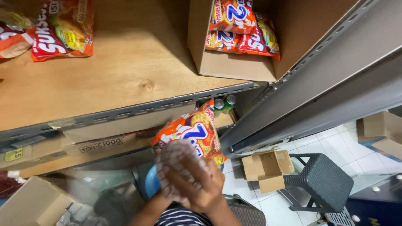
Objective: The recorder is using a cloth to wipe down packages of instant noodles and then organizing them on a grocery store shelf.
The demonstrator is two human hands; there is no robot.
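An orange and red noodle packet [197, 127] is held up just below the edge of the wooden shelf [125, 62]. A white cloth with a red check [173, 161] lies against the packet's lower part. My right hand [203, 188] is closed over the cloth and presses it on the packet. My left hand [157, 201] comes up from the lower left; it is mostly hidden under the cloth and seems to hold the packet from beneath.
On the shelf stand an open cardboard box [234, 67] of similar packets and more packets [58, 29] at the far left. Green cans [224, 104] sit on the shelf below. A dark stool [322, 180] and a small carton [268, 167] are on the tiled floor.
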